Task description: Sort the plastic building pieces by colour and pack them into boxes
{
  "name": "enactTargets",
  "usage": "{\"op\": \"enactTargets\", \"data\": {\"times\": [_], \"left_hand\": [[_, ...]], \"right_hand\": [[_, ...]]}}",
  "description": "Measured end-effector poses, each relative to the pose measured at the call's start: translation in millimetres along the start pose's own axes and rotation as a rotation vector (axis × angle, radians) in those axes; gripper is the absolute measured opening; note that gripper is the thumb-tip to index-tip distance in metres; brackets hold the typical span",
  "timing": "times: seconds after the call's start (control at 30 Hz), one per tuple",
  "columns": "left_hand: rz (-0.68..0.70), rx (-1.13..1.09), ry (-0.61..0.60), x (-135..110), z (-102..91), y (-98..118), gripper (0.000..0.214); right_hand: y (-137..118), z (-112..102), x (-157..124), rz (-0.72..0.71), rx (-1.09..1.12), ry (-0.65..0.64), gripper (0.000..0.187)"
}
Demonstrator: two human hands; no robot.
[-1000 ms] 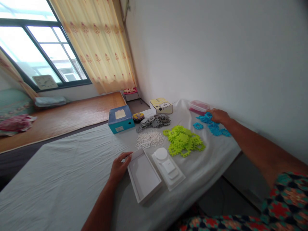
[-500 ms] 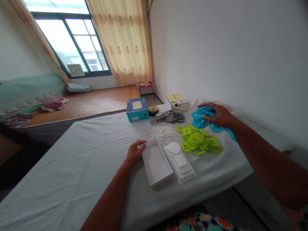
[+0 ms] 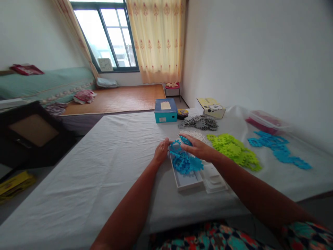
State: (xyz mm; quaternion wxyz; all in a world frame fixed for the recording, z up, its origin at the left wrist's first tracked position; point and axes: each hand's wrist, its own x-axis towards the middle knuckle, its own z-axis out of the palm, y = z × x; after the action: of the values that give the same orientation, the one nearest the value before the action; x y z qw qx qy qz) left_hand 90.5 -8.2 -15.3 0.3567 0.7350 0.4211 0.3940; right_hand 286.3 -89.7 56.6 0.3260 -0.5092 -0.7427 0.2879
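Note:
A shallow white box (image 3: 181,187) holds a heap of blue gear-shaped plastic pieces (image 3: 183,164), some overhanging its right rim. At the box's far left corner, my left hand (image 3: 161,150) is closed on the edge. My right hand (image 3: 197,148) is over the far end of the box, fingers curled on blue pieces; its palm side is hidden. Just right of the box lies a white plastic tray (image 3: 214,178), partly covered by my right forearm. Behind my right hand, white lattice pieces (image 3: 194,133) are partly hidden.
Lime-green gear pieces (image 3: 235,149) are piled right of the box, with more blue pieces (image 3: 281,147) farther right. Grey gear pieces (image 3: 200,122), a blue carton (image 3: 165,110), a round tin (image 3: 182,113), a yellow box (image 3: 213,107) and a clear tub (image 3: 267,121) stand farther back.
My right hand has come left from the blue pile to the white box, bringing blue pieces that now lie inside. My left hand stays at the box's corner. The view has turned left.

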Motion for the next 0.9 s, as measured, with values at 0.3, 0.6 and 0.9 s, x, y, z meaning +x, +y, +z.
{"op": "enactTargets", "data": {"times": [0.3,0.6,0.9], "left_hand": [[0.253,0.107,-0.007,-4.5,-2.3,12.1,0.049],[0.434,0.079,-0.107,-9.2,-2.9,24.4,0.032],[0.252,0.045,0.127,-2.8,-3.5,15.2,0.043]], "right_hand": [[-0.9,-4.6,-42.9,-0.118,-0.055,-0.040,0.048],[11.7,-27.4,-85.5,-0.091,-0.415,-0.132,0.052],[0.1,-23.7,-82.2,-0.046,-0.665,0.085,0.045]]}}
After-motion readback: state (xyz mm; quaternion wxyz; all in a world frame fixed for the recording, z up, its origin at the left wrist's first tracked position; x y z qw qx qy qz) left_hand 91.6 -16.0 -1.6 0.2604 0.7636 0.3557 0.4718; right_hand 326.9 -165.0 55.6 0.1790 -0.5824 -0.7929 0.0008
